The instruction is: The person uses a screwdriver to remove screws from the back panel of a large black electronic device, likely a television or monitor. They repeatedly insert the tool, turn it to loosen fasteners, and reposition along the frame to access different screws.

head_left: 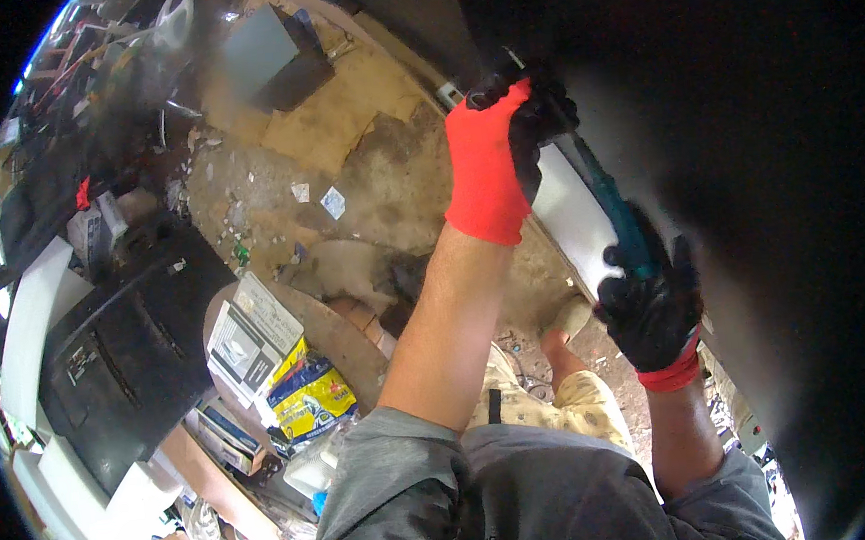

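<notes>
Both my hands wear black-palmed gloves with red backs or cuffs. My left hand [509, 149] is closed round the front part of a long, slim teal tool [602, 183]. A thin light-coloured tip sticks out beyond its fingers. Lower and to the right, my right hand [653, 305] grips the tool's rear end, its thumb and fingers on either side of the body. Slanting between the two hands, the tool lies close to a large dark panel [735, 148] on the right. Its exact kind is not clear.
On the left, a round table [359, 360] carries papers [255, 338] and a yellow-and-blue packet [311, 394]. A black panel [122, 342] and white foam pieces [35, 328] lie beyond. Farther off, a grey box [262, 56] stands on cardboard [312, 128] over the littered floor [267, 196].
</notes>
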`<action>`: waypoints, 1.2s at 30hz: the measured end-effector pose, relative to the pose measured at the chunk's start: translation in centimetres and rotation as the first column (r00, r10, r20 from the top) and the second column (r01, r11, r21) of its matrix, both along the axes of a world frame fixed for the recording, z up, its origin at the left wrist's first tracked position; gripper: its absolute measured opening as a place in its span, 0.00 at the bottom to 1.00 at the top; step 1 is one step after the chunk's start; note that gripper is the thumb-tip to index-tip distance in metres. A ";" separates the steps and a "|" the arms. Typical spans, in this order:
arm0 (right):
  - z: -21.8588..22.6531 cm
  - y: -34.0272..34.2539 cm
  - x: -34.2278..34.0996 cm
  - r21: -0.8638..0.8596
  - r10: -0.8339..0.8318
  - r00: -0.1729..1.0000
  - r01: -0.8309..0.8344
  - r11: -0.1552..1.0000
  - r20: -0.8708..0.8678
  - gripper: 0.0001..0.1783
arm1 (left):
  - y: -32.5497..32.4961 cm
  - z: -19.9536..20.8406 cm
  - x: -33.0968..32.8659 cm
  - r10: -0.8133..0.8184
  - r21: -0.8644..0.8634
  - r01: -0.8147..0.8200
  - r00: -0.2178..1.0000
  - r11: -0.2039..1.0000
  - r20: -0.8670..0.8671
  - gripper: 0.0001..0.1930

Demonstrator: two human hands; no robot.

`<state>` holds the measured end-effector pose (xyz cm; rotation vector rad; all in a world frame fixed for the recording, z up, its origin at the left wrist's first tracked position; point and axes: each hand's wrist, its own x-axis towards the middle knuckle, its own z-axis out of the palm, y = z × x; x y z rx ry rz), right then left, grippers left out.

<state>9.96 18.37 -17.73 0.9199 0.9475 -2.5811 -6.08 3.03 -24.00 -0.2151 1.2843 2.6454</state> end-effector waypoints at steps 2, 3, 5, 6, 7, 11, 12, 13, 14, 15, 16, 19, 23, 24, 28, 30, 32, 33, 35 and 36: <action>0.3 1.7 0.0 -0.355 0.093 0.993 -0.061 0.933 0.074 0.36 | 0.0 -0.1 0.1 -0.001 0.179 -0.005 0.999 0.984 0.035 0.13; -0.7 2.5 0.5 -0.450 0.136 0.990 -0.108 0.886 0.030 0.36 | 0.1 0.1 0.3 -0.007 0.268 -0.008 0.998 0.963 0.055 0.13; -2.1 3.0 1.2 -0.409 0.164 0.985 -0.171 0.896 -0.052 0.28 | 0.1 0.7 0.3 -0.050 0.288 0.018 0.993 0.957 0.106 0.13; -2.1 2.4 1.1 -0.094 0.134 0.988 -0.141 0.986 -0.081 0.27 | 0.3 1.0 0.0 -0.080 0.305 0.036 0.988 0.952 0.130 0.12; -1.9 0.8 0.8 0.232 0.114 0.987 -0.085 0.969 -0.115 0.26 | 0.4 1.2 -0.4 -0.056 0.254 0.017 0.988 0.967 0.146 0.12; -2.2 -1.0 0.9 0.059 -0.077 0.978 0.090 0.994 -0.194 0.28 | 0.0 0.6 0.0 0.043 0.022 -0.045 0.995 0.999 0.085 0.12; -1.8 -1.4 0.9 -0.044 -0.137 0.986 0.133 0.990 -0.099 0.27 | -0.1 -0.1 -0.3 0.045 -0.054 -0.043 0.999 0.998 0.021 0.12; -1.5 -0.6 0.7 -0.216 -0.077 0.997 0.073 0.974 -0.010 0.26 | 0.0 -0.2 0.0 0.047 -0.050 -0.046 0.999 0.998 0.013 0.12; -1.2 0.2 0.4 -0.390 -0.005 0.998 0.030 0.920 0.065 0.25 | 0.1 0.0 0.1 0.050 -0.051 -0.050 0.999 0.997 0.000 0.12; -1.9 1.0 0.4 -0.539 0.065 0.998 -0.042 0.841 0.022 0.25 | 0.0 0.1 0.1 0.053 -0.057 -0.054 0.998 0.997 -0.017 0.13; -3.3 2.0 0.8 -0.670 0.127 0.991 -0.115 0.733 -0.031 0.24 | 0.1 -0.1 0.1 0.024 0.001 -0.024 0.999 1.000 -0.032 0.13; -3.4 1.0 1.2 -0.390 0.029 0.999 -0.018 0.921 0.024 0.22 | -0.8 -0.6 0.1 -0.177 -0.306 0.134 0.977 0.942 -0.116 0.17; -5.6 1.2 1.0 -0.182 0.011 0.984 -0.044 0.982 -0.175 0.10 | -1.4 -0.1 0.4 -0.133 -0.544 0.077 0.989 0.836 -0.064 0.20; -5.6 0.3 0.9 -0.365 -0.133 0.981 0.072 0.928 -0.144 0.10 | -3.0 -2.7 -0.1 -0.409 -0.891 -0.113 0.858 0.440 -0.311 0.20; -3.0 -1.1 0.2 -0.480 -0.250 0.965 0.257 0.839 0.079 0.17 | -2.4 -3.0 -1.2 -0.388 -0.935 -0.110 0.888 0.337 -0.245 0.20; -5.6 1.4 0.9 -0.621 -0.014 1.000 0.007 0.784 -0.006 0.15 | -2.5 -3.2 -1.8 -0.329 -0.911 -0.006 0.931 0.413 -0.156 0.20; -6.4 1.8 1.1 -0.600 0.021 0.999 -0.045 0.798 -0.048 0.14 | -2.8 -4.6 -1.9 -0.360 -0.883 -0.160 0.870 0.440 -0.337 0.20; -6.4 1.3 0.9 -0.514 -0.061 0.997 0.031 0.857 -0.041 0.12 | -2.8 -5.2 -1.8 -0.340 -0.859 -0.166 0.869 0.484 -0.359 0.19; -6.6 0.3 0.7 -0.368 -0.198 0.977 0.154 0.917 -0.084 0.12 | -2.5 -5.5 -1.0 -0.279 -0.797 -0.106 0.903 0.595 -0.328 0.19; -6.9 -0.2 0.8 -0.314 -0.250 0.960 0.200 0.928 -0.127 0.13 | -2.4 -5.2 -0.6 -0.240 -0.751 -0.045 0.933 0.658 -0.267 0.19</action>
